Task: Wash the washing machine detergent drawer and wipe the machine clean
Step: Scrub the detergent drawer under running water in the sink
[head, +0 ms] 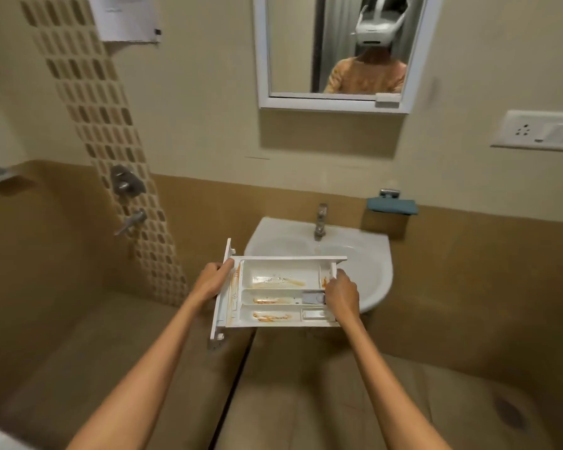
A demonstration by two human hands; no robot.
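I hold a white detergent drawer (278, 292) level in the air just in front of a white wall sink (371, 267). Its compartments carry orange-brown residue streaks. My left hand (212, 280) grips the drawer's front panel at the left end, thumb on top. At the right end my right hand (340, 295) grips the drawer, fingers curled over its edge. The washing machine is not in view.
A steel tap (320, 222) stands at the back of the sink. A blue cloth (392, 206) lies on a wall holder to the right. Shower valves (127, 185) sit on the left wall, a mirror (338, 50) above. A floor drain (509, 412) lies lower right.
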